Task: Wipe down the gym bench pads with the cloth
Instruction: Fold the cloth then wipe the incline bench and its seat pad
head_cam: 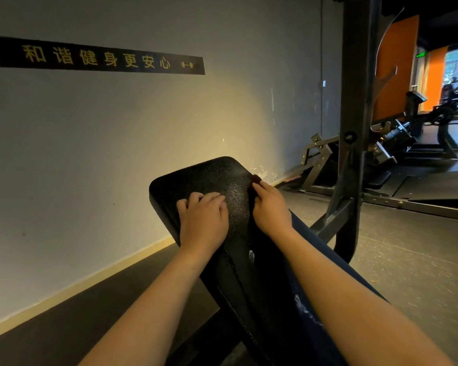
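Note:
A black textured bench pad [217, 175] runs away from me toward the wall, with a dark blue side [302, 225] on the right. My left hand [202, 217] rests on top of the pad near its left edge, fingers laid over the surface and holding nothing. At the pad's right edge my right hand [270, 207] grips a small dark cloth [254, 180]. Only a bit of the cloth shows past the fingertips, pressed against the pad's edge.
A grey wall with a black sign strip [95, 56] stands close behind and to the left of the bench. A black steel rack upright [354, 101] rises just right of the pad. More gym machines [407, 138] fill the far right, on dark rubber floor [407, 247].

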The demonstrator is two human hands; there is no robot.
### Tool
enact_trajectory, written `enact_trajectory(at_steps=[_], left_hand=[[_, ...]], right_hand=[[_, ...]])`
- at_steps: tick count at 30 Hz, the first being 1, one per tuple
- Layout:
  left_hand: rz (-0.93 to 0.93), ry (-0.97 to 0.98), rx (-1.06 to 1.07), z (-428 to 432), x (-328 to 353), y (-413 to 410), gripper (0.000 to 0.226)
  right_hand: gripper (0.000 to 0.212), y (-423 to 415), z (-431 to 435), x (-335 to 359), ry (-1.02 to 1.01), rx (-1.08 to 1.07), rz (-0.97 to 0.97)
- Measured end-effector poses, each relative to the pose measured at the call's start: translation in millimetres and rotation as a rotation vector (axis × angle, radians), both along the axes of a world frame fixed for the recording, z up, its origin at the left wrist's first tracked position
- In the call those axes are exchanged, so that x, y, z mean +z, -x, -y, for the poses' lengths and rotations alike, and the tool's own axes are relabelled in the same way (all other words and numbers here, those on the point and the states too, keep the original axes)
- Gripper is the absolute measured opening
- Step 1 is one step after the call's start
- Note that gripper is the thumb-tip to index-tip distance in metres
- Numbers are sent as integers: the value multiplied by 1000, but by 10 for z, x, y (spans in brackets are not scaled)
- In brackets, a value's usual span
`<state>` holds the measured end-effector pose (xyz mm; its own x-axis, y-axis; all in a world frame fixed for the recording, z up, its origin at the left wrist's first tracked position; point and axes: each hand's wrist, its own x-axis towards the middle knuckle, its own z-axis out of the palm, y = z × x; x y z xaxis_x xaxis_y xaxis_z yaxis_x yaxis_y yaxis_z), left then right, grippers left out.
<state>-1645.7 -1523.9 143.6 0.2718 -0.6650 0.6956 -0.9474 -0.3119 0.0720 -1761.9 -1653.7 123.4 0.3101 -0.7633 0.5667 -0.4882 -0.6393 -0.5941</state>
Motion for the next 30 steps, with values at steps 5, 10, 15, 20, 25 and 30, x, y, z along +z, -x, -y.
enact_trajectory(at_steps=[5, 10, 15, 20, 25, 30], left_hand=[[-72, 85, -16, -178, -140, 37, 38], [-160, 176, -105, -260, -239, -6, 36], [-267, 208, -191, -415, -433, -20, 46], [-428, 262, -238, -602, -643, 55, 42], [-443, 162, -273, -804, -680, 25, 47], [-630, 169, -391, -904, -646, -7, 46]], right_hand=[[42, -168, -462, -16, 46, 140, 60], [42, -113, -630, -84, 90, 283, 17], [45, -16, -668, -83, -27, 83, 10], [44, -103, -1210, -190, 100, 296, -20], [44, -72, -1220, -165, 22, 256, -1], [43, -192, -1581, -229, 38, 271, 37]])
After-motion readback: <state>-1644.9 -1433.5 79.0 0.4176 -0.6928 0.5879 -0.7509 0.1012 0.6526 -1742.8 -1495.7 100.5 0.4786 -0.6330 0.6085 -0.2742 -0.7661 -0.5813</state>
